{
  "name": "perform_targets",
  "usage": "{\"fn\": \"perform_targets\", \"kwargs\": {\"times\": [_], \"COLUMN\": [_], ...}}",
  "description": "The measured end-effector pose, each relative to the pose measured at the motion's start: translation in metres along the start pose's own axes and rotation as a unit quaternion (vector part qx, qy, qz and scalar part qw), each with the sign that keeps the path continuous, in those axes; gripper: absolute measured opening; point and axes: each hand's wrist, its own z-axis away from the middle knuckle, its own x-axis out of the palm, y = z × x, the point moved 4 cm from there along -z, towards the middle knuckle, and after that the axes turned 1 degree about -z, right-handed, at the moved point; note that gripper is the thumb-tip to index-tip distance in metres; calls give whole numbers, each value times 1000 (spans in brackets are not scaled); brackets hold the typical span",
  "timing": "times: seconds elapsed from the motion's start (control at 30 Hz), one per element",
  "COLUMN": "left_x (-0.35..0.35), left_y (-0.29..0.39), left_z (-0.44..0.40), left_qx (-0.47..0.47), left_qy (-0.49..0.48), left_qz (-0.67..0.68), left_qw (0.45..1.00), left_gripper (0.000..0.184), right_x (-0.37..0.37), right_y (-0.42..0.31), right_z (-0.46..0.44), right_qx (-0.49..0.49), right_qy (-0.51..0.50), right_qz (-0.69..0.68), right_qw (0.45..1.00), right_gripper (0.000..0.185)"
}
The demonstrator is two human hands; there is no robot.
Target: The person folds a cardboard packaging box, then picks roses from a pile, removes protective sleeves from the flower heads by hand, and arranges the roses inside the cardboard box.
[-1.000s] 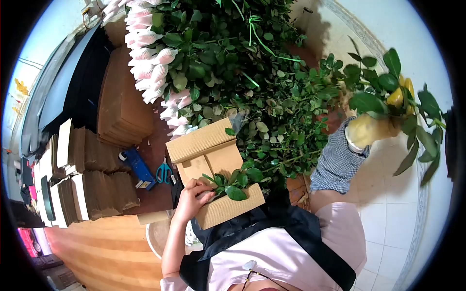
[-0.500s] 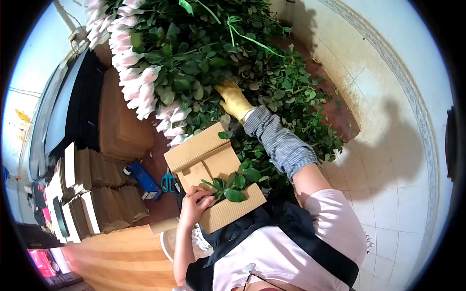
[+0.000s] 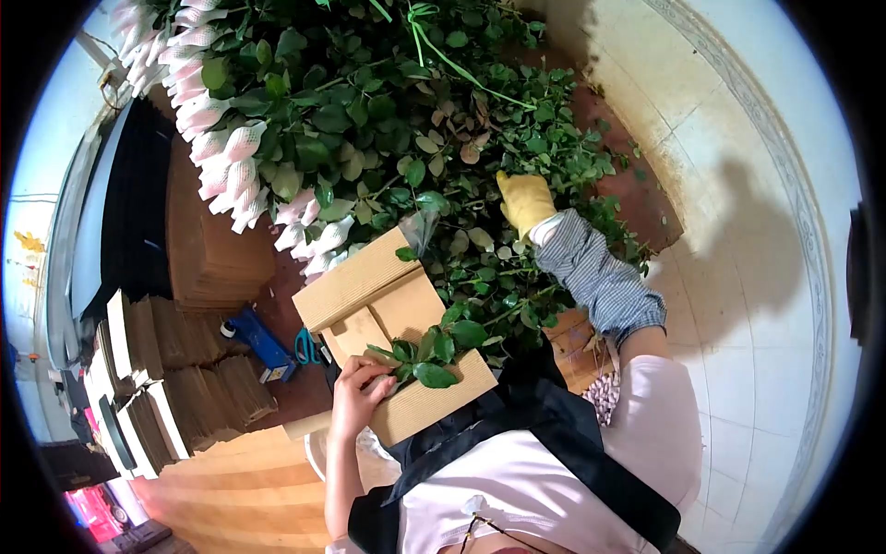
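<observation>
My bare left hand is closed at the lower left of an open corrugated cardboard wrapper, beside a leafy green stem that lies across it. What the fingers hold there is too small to make out. My right hand, in a yellow glove and checked sleeve, is over the right part of a large heap of leafy stems. Its fingers curl down and their tips are hidden among the leaves. Pink-white net sleeves cover the heads along the heap's left side.
Stacks of folded cardboard stand at the left, with flat brown sheets behind them. Near the wrapper lie a blue tool and teal-handled scissors. Green ties cross the heap. A tiled wall is at the right.
My right hand has let go of a leafy stem held at the far right and come over to the heap, then shifted slightly right. My left hand stays at the wrapper.
</observation>
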Motion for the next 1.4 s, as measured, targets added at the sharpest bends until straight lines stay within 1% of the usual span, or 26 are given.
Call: {"fn": "perform_targets", "kwargs": {"times": [0.03,0.13,0.17,0.27,0.33,0.4,0.47,0.5,0.57,0.6,0.67,0.73,0.8,0.87,0.9,0.93,1.0,1.07,1.13,1.2,1.23,1.27,1.33,1.37,1.4], "left_x": [0,0,0,-1,0,1,0,-1,-1,-1,-1,0,2,3,2,1,1,-1,-1,-2,-2,-1,0,0,0], "left_y": [1,-2,-2,1,-1,-4,-4,0,-2,-2,3,4,-5,-8,-6,-4,1,-2,-2,-2,-2,-4,-6,-8,-10], "left_z": [0,-1,1,-2,1,0,0,0,-2,-2,-2,-1,0,-1,-1,-3,1,-1,-1,-1,-1,-1,0,-1,-1], "left_qx": [3,27,23,12,8,6,-2,9,11,10,11,14,-10,-3,-3,-1,2,13,23,18,17,14,18,25,44], "left_qy": [4,3,2,8,10,3,-4,-1,-1,-4,-6,-8,-3,-7,-2,3,-1,4,-5,-3,-3,-4,-2,1,4], "left_qz": [-11,-24,-25,-19,-5,-2,10,-5,-15,-24,-29,-36,-4,-2,6,6,6,-2,-18,-9,-3,3,10,15,7], "left_qw": [1000,999,999,1000,1000,1000,1000,1000,1000,1000,1000,999,1000,1000,1000,1000,1000,1000,1000,1000,1000,1000,1000,1000,999], "left_gripper": [22,22,22,22,23,23,23,23,23,23,22,22,22,21,21,21,21,21,21,21,22,22,23,23,23], "right_x": [10,16,29,-7,-38,-31,-42,-41,-34,-35,-53,-67,-33,6,-7,-17,-29,-85,-102,-97,-107,-117,-135,-135,-142], "right_y": [10,19,19,13,16,51,87,86,83,71,36,-6,-37,-56,-57,-54,-38,-2,51,84,88,85,74,69,55], "right_z": [-5,-8,-22,4,29,29,38,41,48,44,38,33,8,-28,-24,-27,-25,11,23,29,36,47,71,74,86], "right_qx": [-49,-95,-42,-57,-30,22,91,92,60,62,-7,-166,-175,-144,-117,-119,-84,-99,-62,-69,-83,-98,-152,-202,-240], "right_qy": [211,337,200,11,0,88,140,143,164,189,195,236,178,114,177,182,226,396,524,529,477,494,517,505,470], "right_qz": [51,130,128,148,124,104,59,59,0,35,-25,-155,-110,-14,-38,-36,-90,-101,-148,-142,-194,-174,-196,-141,-151], "right_qw": [975,928,970,987,992,990,984,984,985,979,980,945,962,983,976,975,966,907,836,834,853,846,819,827,836], "right_gripper": [57,48,51,51,30,26,29,29,48,48,49,48,35,19,15,15,17,20,29,37,45,48,51,50,48]}}
